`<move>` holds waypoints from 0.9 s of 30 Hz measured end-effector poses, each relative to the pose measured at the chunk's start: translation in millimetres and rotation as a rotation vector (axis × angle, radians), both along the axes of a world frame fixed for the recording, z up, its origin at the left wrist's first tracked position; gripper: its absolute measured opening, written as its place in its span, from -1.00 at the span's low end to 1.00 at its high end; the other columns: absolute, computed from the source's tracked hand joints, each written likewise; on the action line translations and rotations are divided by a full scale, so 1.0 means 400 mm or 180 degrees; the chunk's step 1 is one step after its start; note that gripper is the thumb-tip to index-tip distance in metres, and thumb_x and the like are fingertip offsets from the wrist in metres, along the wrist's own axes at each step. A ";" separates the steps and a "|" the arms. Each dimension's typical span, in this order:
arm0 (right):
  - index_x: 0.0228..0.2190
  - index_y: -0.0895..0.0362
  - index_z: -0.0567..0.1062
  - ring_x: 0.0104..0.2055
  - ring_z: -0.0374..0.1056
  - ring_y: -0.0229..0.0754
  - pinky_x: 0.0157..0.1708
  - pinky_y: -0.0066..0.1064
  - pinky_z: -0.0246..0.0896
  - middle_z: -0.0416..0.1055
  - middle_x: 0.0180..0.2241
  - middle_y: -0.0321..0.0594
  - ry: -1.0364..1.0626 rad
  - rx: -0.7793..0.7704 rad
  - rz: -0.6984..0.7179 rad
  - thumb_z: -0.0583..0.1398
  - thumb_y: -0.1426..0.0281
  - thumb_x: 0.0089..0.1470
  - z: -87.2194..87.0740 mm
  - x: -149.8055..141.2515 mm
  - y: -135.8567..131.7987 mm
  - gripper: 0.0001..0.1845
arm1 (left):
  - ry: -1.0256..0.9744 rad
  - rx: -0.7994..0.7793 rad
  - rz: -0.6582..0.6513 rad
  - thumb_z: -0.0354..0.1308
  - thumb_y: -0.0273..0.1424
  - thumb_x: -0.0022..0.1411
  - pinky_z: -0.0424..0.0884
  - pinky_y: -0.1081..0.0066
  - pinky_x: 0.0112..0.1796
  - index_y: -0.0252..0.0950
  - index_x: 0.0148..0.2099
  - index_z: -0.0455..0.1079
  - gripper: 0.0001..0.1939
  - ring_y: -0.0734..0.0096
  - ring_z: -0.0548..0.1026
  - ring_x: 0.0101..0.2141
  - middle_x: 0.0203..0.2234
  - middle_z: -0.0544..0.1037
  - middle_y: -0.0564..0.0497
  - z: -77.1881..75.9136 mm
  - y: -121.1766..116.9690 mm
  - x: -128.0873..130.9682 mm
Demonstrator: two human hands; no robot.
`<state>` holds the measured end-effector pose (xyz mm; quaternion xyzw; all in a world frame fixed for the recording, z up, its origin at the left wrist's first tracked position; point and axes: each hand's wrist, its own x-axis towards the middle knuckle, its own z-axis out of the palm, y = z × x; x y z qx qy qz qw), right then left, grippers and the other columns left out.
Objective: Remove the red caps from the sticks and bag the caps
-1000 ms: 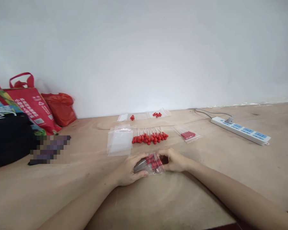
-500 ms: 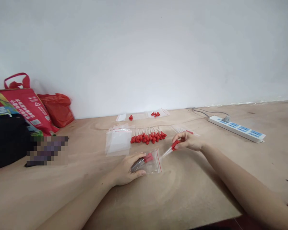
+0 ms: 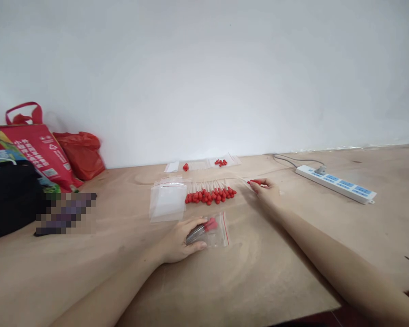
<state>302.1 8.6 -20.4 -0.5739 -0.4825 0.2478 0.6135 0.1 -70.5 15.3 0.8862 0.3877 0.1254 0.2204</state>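
Observation:
My left hand (image 3: 182, 238) lies on a small clear zip bag (image 3: 220, 238), thumb and fingers curled round its near end. Inside it is a dark, shiny piece with a red end (image 3: 210, 224). Farther back on the right, my right hand (image 3: 266, 191) pinches slim clear droppers with red bulbs; its fingers hide part of them, and I cannot tell how many it holds. A row of similar red-bulbed droppers (image 3: 209, 196) lies between the hands, bulbs toward me. To its left is a stack of flat zip bags (image 3: 168, 202).
Two filled bags with red pieces (image 3: 221, 162) lie near the wall. A white power strip (image 3: 337, 184) with a plugged-in cord is on the right. At left stand a red carrier bag (image 3: 42, 152), a red plastic bag (image 3: 80, 154) and a black bag (image 3: 13, 200), beside a blurred object (image 3: 68, 214).
My right hand has moved back from the mouth of the zip bag to the droppers lying farther away. The left hand and its bag have stayed in place.

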 end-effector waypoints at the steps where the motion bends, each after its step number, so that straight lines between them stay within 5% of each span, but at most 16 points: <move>1: -0.49 0.17 0.40 -0.46 0.34 -0.20 -0.49 -0.38 0.25 0.42 -0.49 -0.18 -0.0232 -0.0010 -0.0125 0.19 0.17 -0.22 -0.006 -0.008 0.004 -0.69 | 0.0003 -0.0001 -0.0006 0.05 -0.18 0.10 0.16 0.17 0.02 -0.23 0.11 0.11 -0.46 0.21 0.22 0.05 0.07 0.25 -0.09 0.000 0.000 0.000; 10: -0.48 0.16 0.45 -0.48 0.33 -0.24 -0.40 -0.36 0.26 0.40 -0.43 -0.20 -0.1081 -0.0138 0.0122 0.24 0.25 -0.30 -0.013 -0.047 -0.002 -0.72 | -0.0036 -0.0061 0.0011 0.06 -0.16 0.09 0.14 0.16 0.04 -0.21 0.12 0.11 -0.44 0.18 0.20 0.07 0.08 0.24 -0.07 -0.002 0.002 0.000; 16: -0.43 0.15 0.39 -0.48 0.39 -0.19 -0.43 -0.34 0.33 0.43 -0.48 -0.20 0.0259 -0.0593 0.0673 0.21 0.26 -0.19 -0.023 -0.054 0.003 -0.76 | -0.0041 -0.0025 -0.0030 0.06 -0.17 0.09 0.15 0.17 0.04 -0.22 0.12 0.11 -0.45 0.20 0.21 0.06 0.07 0.25 -0.08 0.000 0.002 0.001; 27: -0.34 0.11 0.43 -0.34 0.38 -0.20 -0.35 -0.34 0.39 0.43 -0.36 -0.24 0.0288 -0.0503 0.1114 0.15 0.25 -0.08 -0.027 -0.068 0.002 -0.76 | -0.0057 -0.0016 -0.0039 0.06 -0.18 0.10 0.15 0.16 0.03 -0.20 0.12 0.11 -0.45 0.20 0.21 0.06 0.08 0.25 -0.07 0.000 0.001 0.002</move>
